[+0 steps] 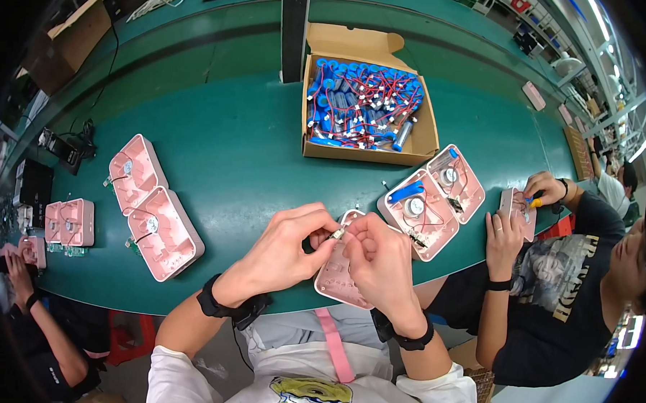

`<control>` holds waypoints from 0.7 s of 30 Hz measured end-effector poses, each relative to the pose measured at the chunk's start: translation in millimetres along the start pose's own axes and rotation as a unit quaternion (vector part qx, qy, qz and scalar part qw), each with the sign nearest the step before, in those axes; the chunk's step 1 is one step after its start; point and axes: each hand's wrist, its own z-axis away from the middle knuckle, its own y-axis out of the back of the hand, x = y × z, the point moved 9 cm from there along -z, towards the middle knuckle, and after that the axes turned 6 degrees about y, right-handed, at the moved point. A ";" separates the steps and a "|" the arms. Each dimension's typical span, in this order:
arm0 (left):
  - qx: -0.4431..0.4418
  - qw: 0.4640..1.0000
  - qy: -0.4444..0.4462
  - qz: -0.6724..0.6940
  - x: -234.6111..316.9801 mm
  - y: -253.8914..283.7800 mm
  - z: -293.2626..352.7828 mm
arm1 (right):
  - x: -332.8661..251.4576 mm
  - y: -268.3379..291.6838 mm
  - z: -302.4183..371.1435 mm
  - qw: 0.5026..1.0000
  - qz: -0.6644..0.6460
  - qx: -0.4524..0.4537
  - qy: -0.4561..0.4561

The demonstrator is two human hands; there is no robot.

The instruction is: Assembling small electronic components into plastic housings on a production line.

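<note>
Green surface (239, 147) carries a pink casing (338, 278); above it, left hand (281, 254) and right hand (382, 258) pinch closed on what seems a small metal connector (337, 234)

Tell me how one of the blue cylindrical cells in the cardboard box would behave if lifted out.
The blue cells look rigid and round, so a loose one would probably roll on the green table. Thin red wires with white connectors trail from them in a tangle, so lifting one may drag neighbours along. Packed tight in the cardboard box, they are likely dense for their size.
</note>
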 end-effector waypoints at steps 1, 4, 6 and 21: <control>0.001 1.000 0.005 -0.008 -0.8 -0.5 -0.3 | -2.5 1.3 -0.9 1.000 0.015 0.004 0.012; 0.002 0.999 0.033 0.001 -3.6 -0.6 -0.8 | -21.0 9.3 -2.9 0.994 0.095 -0.021 0.046; 0.003 0.996 0.084 0.034 -14.0 1.1 -1.3 | -37.9 20.0 -9.7 0.988 0.136 -0.033 0.066; 0.005 0.997 0.072 0.021 -17.1 1.0 -1.3 | -16.4 29.8 -115.4 0.944 0.304 -0.011 0.131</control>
